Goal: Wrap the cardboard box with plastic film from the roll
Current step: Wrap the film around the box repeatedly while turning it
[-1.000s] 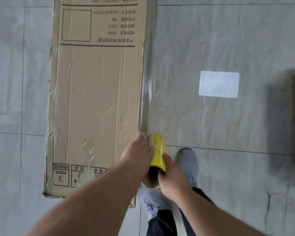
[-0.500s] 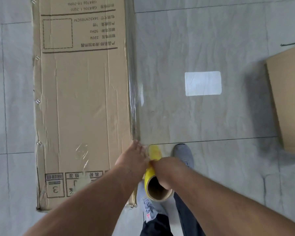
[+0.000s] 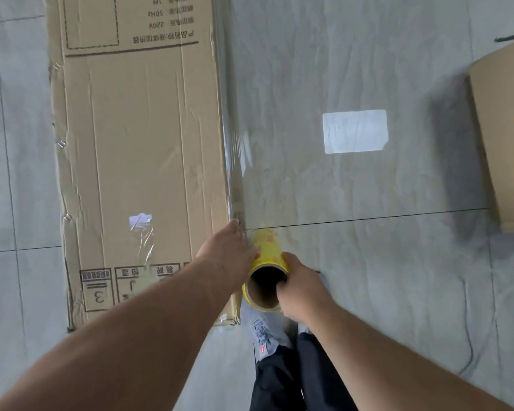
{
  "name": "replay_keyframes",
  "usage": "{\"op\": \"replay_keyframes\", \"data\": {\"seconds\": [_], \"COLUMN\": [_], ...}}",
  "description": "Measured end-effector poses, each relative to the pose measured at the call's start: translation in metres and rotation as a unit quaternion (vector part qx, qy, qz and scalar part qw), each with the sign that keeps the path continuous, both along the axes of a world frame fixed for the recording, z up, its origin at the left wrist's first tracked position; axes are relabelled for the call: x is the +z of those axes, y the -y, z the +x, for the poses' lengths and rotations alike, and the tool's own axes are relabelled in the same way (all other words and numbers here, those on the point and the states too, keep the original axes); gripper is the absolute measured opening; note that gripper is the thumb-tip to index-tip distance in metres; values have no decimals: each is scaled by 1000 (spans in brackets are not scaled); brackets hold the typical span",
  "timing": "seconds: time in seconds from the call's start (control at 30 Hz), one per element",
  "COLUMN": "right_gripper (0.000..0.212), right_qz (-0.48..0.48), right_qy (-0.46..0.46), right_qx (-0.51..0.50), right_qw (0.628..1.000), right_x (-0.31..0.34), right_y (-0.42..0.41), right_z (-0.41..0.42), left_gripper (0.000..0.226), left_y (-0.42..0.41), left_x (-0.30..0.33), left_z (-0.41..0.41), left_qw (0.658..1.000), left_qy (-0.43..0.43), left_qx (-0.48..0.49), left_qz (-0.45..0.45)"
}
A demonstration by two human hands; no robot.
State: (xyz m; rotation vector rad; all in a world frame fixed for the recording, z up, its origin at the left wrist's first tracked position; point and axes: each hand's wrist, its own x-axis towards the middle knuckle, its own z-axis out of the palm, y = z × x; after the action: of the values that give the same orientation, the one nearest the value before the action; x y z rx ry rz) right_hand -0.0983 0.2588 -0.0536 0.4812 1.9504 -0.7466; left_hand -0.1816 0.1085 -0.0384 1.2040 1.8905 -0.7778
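Note:
A long cardboard box (image 3: 143,149) with printed text lies on the tiled floor, stretching away from me at left of centre. Clear plastic film (image 3: 235,149) runs taut along its right edge, from the far end down to the yellow roll (image 3: 267,253). The roll points at me with its brown cardboard core open, just right of the box's near right side. My left hand (image 3: 229,250) holds the roll's left side against the box edge. My right hand (image 3: 301,287) grips the near end of the roll, fingers hooked into the core.
A second cardboard box (image 3: 505,137) sits at the right edge of view. A bright rectangular light reflection (image 3: 355,131) lies on the grey floor tiles (image 3: 368,277) between the two boxes. My grey shoe (image 3: 263,330) and dark trousers are directly below the roll.
The roll has tilted so its open core faces me more. My right hand has shifted from the roll's side to its near end. The view has moved so the second box shows more.

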Motion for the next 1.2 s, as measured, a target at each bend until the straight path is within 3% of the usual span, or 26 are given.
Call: {"op": "replay_keyframes", "data": {"seconds": [0.2,0.37,0.43,0.6,0.67,0.8,0.97,1.07,1.2], "right_gripper": [64,60,51,44,41,55,79,81,80], "right_qz": [16,-8,-13,30,6,-16,8,16,-21], "right_qy": [19,5,-9,-40,-1,35,71,67,36], "right_qx": [262,435,412,140,58,-39,118,211,390], "right_qw": [965,900,911,989,998,999,990,975,920], "right_x": [12,11,8,1,1,-2,7,9,13], "right_y": [0,17,22,10,8,12,17,10,10], "right_z": [-1,8,10,41,59,73,65,64,66], "left_gripper": [51,52,54,60,58,65,60,62,67], "left_y": [-5,-11,-10,1,2,2,-2,-5,-6], "left_x": [-8,2,4,5,7,8,12,8,4], "left_z": [20,32,41,67,67,65,68,72,79], "left_qw": [998,994,993,995,996,998,995,994,991], "left_qy": [-4,-18,1,-3,-5,-7,-2,-9,-3], "left_qx": [-26,-79,-90,-91,-79,-61,-85,-86,-91], "left_qz": [-58,-73,-76,-45,-31,-24,-51,-68,-95]}}
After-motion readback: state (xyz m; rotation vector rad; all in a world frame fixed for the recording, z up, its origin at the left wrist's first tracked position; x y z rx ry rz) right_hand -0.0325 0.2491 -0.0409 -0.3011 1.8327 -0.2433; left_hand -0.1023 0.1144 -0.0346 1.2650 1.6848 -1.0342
